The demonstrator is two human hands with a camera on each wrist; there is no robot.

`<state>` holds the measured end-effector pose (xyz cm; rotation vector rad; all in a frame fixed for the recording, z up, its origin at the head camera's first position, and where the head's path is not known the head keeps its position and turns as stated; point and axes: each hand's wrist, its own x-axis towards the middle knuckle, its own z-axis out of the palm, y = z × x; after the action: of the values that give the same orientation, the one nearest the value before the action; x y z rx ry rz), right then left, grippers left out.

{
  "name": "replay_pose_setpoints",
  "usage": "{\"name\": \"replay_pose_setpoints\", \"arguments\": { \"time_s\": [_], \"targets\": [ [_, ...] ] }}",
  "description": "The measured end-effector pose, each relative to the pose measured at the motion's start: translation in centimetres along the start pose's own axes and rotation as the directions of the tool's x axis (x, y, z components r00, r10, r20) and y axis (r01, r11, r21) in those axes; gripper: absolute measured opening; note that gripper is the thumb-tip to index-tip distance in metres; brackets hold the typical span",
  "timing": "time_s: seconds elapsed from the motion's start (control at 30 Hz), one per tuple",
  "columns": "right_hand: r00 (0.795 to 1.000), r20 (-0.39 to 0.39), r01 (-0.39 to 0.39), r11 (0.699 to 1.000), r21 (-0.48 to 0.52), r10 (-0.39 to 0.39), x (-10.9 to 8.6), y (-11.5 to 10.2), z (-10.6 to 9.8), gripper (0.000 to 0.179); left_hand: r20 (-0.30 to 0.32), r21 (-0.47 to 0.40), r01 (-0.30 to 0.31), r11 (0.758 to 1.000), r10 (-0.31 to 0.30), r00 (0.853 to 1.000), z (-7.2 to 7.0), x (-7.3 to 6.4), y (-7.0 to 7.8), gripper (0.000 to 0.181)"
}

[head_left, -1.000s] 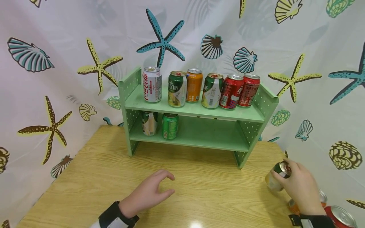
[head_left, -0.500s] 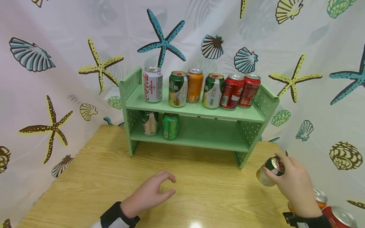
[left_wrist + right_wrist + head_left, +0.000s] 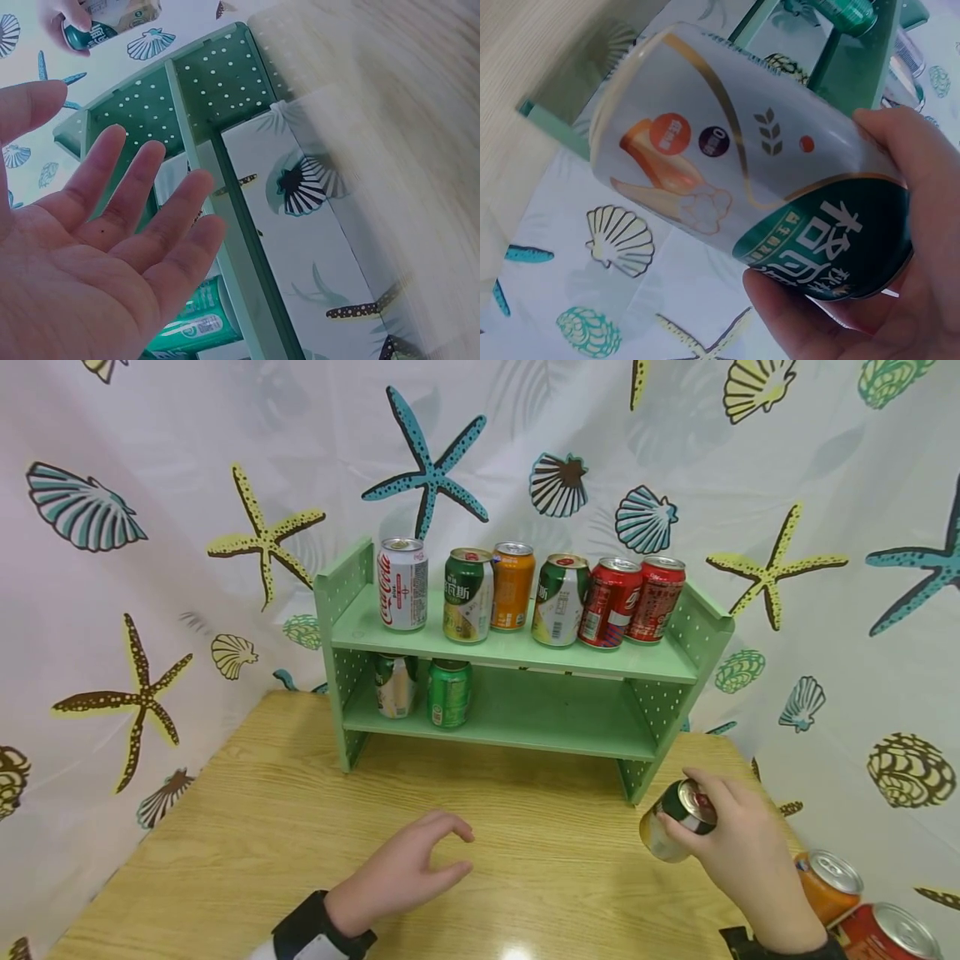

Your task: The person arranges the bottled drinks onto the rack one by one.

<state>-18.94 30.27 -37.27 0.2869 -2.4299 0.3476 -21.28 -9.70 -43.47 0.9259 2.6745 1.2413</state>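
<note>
My right hand [image 3: 738,852] grips a green-and-white drink can [image 3: 677,821] near its top, in front of the shelf's right leg. The right wrist view shows the same can [image 3: 757,165] large and tilted, with thumb and fingers round its dark green end. My left hand [image 3: 408,870] hovers over the table, fingers loosely bent and holding nothing; its open palm [image 3: 90,262] faces the left wrist camera. Ahead stands a green two-level shelf [image 3: 525,656]. On its lower board are a green-and-white can [image 3: 395,685] and a green can [image 3: 449,693] at the left.
Along the upper board stand a white Coca-Cola can [image 3: 402,583], an orange can [image 3: 513,585], two green-and-white cans and two red cans [image 3: 611,602]. An orange can [image 3: 828,885] and a red can [image 3: 888,933] sit at the table's right edge. A patterned cloth [image 3: 300,410] hangs behind.
My right hand has carried the green-and-white can leftward from the table's right side, uncovering more of the orange can. The left hand has shifted slightly right.
</note>
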Motion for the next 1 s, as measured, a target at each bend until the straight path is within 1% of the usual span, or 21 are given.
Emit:
{"name": "replay_pose_setpoints", "arguments": {
  "time_s": [0.17, 0.3, 0.5, 0.7, 0.83, 1.0],
  "targets": [
    [0.999, -0.002, 0.053, 0.998, 0.013, -0.053, -0.1, -1.7, 0.4, 0.068, 0.02, -0.012, -0.001, 1.0, 0.001, 1.0, 0.4, 0.5, 0.6, 0.036],
    [0.995, 0.001, 0.101, 0.994, 0.029, -0.101, -0.1, -3.0, 0.9, 0.068, 0.023, -0.015, 0.003, 1.0, -0.003, 1.0, 0.7, 0.8, 1.2, 0.042],
    [0.993, 0.031, 0.115, 0.991, 0.071, -0.118, -0.1, -4.9, 2.0, 0.066, 0.034, -0.033, -0.009, 0.999, 0.011, 0.999, 1.4, 1.3, 2.0, 0.05],
    [0.988, 0.046, 0.139, 0.984, 0.115, -0.145, 0.1, -6.5, 2.9, 0.067, 0.049, -0.054, -0.022, 0.998, 0.025, 0.999, 2.3, 1.5, 2.3, 0.052],
    [0.982, 0.04, 0.179, 0.973, 0.148, -0.187, 0.2, -7.5, 3.5, 0.068, 0.065, -0.073, -0.021, 0.997, 0.025, 0.998, 2.8, 1.5, 2.4, 0.054],
    [0.97, 0.032, 0.23, 0.956, 0.183, -0.24, 0.1, -8.7, 4.0, 0.069, 0.07, -0.079, -0.028, 0.996, 0.034, 0.997, 3.3, 1.6, 2.5, 0.062]
  ]
}}
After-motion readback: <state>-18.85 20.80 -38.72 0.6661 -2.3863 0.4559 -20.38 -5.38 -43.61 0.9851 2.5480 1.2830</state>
